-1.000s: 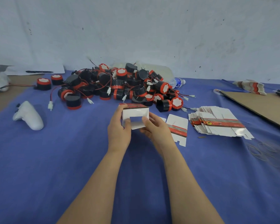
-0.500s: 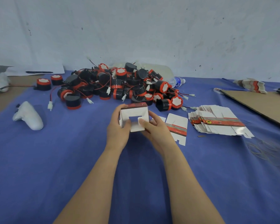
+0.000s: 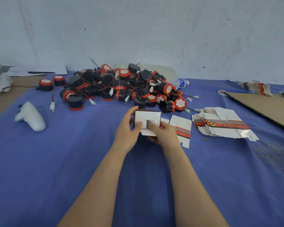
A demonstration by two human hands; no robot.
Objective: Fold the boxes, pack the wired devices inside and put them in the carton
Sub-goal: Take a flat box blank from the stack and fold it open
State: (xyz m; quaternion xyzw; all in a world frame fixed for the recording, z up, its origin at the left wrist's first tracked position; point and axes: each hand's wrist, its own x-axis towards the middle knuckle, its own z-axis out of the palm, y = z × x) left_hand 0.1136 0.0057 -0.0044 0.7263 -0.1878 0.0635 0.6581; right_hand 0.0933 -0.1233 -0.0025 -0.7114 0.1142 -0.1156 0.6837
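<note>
A small white box [image 3: 147, 117] with a red-brown band is held between both hands above the blue cloth, its white flapped end facing me. My left hand [image 3: 127, 131] grips its left side, thumb on the flaps. My right hand [image 3: 164, 135] grips the right side, thumb pressing the flaps near the middle. Behind lies a heap of black-and-red wired devices [image 3: 121, 87]. A single flat box blank [image 3: 181, 128] lies just right of my hands, and a stack of flat blanks [image 3: 223, 126] sits further right.
A white controller [image 3: 30, 117] lies at the left on the blue cloth [image 3: 56, 161]. A brown cardboard sheet [image 3: 266, 105] is at the right edge, with more blanks [image 3: 256, 87] behind it. A water bottle [image 3: 180, 83] lies behind the heap. Two devices [image 3: 46, 84] sit apart at the left.
The box has turned so its flapped end faces me, and the flaps have been pressed further in. Both hands shifted slightly toward me with it.
</note>
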